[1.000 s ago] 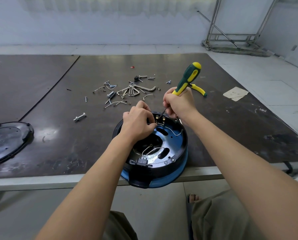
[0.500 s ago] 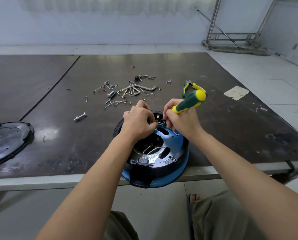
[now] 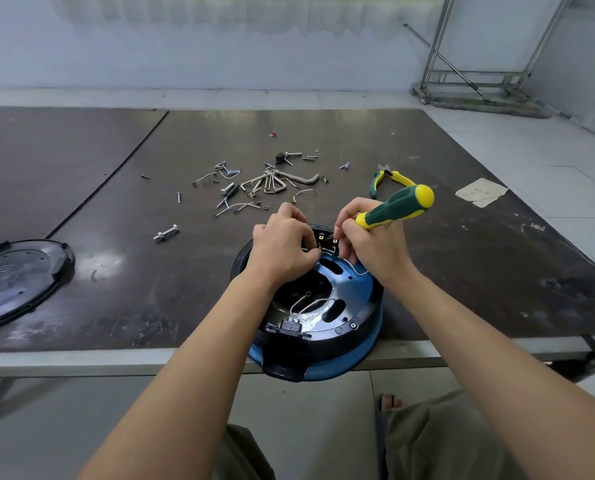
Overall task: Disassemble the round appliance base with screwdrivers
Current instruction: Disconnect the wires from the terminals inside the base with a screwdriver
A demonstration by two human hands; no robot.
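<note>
Tipped further over since a second ago, when its handle stood up and away, the screwdriver now lies nearly level, its yellow cap pointing right. The round appliance base stays where it was: at the near edge of the table, its blue shell overhanging that edge a little, open side up.

The right hand grips the green-and-yellow handle, and its fingertips reach down to the brass terminals at the base's far rim; the shaft is hidden behind the hand. The left hand is just beside it, fingers curled down onto the same far part of the base. I cannot tell whether they pinch a wire there.

Inside the base, thin white wires loop over the central opening toward a black connector block at the near rim.

Beyond the hands, yellow-and-green pliers lie on the table. To their left is a scatter of hex keys, screws and bent wire bits, with a single bolt lying nearer. A black round cover plate rests well apart at the left edge. A paper scrap lies at the table's right corner, and a metal frame stands on the floor behind.
</note>
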